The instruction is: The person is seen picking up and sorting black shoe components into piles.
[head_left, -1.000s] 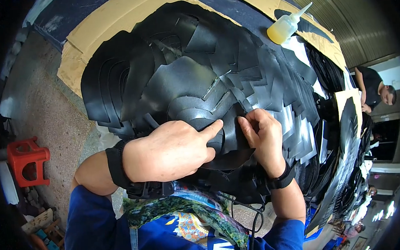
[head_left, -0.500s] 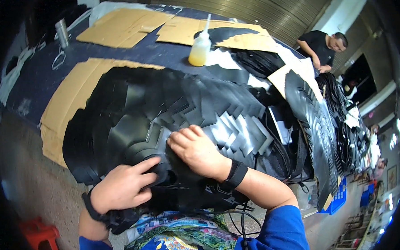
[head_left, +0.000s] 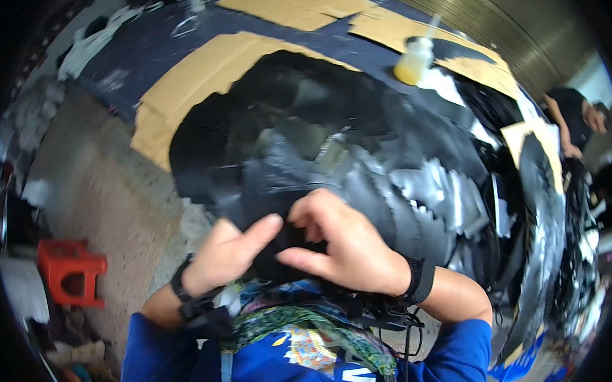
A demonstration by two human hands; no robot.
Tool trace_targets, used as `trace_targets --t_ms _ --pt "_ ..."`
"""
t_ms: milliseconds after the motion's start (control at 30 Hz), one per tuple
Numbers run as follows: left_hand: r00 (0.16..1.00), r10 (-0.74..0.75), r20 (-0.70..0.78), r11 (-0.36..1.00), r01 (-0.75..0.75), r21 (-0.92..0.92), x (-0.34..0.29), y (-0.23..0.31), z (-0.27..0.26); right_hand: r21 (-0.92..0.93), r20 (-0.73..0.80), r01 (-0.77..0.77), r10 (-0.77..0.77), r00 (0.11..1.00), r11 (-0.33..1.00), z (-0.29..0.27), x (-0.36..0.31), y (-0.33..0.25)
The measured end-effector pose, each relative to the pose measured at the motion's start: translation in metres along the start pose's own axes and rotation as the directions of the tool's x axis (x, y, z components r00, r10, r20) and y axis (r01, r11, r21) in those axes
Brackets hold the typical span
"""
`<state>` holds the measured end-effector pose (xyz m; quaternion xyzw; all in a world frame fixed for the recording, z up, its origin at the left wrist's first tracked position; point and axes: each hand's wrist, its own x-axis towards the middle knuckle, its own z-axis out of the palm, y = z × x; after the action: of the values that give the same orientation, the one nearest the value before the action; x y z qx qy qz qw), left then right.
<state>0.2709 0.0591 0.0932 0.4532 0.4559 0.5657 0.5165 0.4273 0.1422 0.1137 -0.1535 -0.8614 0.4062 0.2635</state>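
A large spread of overlapping black sheet pieces [head_left: 274,90], smooth and leather-like, covers the near part of the table. My left hand [head_left: 223,259] is at its near edge, thumb stretched over a black piece [head_left: 271,185] and the other fingers partly hidden behind it; it seems to grip that piece. Close on the right is my right hand [head_left: 356,250], thumb and bent fingers apart, with black material behind the gap. Motion blur hides exactly where its fingertips touch. Shiny, stepped rows of black pieces [head_left: 429,192] fan out beyond it.
Cardboard sheets [head_left: 199,79] lie under and behind the pieces. A squeeze bottle with yellow liquid [head_left: 415,62] stands at the back. Another black stack [head_left: 540,228] runs down the right side, near a blue crate [head_left: 521,359]. A red stool [head_left: 74,269] is at left; a person [head_left: 573,121] works at far right.
The view has swung left, so the table appears farther right. My hands have moved to the near edge of the pieces; my right hand has left the sheet it pressed on and its fingers have spread.
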Motion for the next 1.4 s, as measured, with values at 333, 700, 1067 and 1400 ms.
trace_targets --t_ms 333,700,1067,1400 --pt "0.999 0.055 0.000 0.972 -0.053 -0.227 0.005 -0.023 0.004 0.111 -0.098 -0.198 0.209 0.973 0.974 0.015 0.002 0.017" --pt "1.000 -0.023 -0.010 0.923 0.017 -0.385 0.004 -0.031 0.003 0.077 -0.092 -0.159 0.166 0.982 0.984 0.016 0.003 0.020" --pt "0.993 0.032 -0.113 0.996 -0.022 0.090 -0.011 -0.005 -0.030 -0.036 -0.296 -0.254 0.233 0.927 0.967 -0.035 -0.004 0.027" --pt "0.747 0.015 0.665 0.644 -0.516 0.565 0.024 0.008 -0.044 0.156 -0.084 -0.517 0.533 0.842 0.841 -0.045 0.001 0.087"
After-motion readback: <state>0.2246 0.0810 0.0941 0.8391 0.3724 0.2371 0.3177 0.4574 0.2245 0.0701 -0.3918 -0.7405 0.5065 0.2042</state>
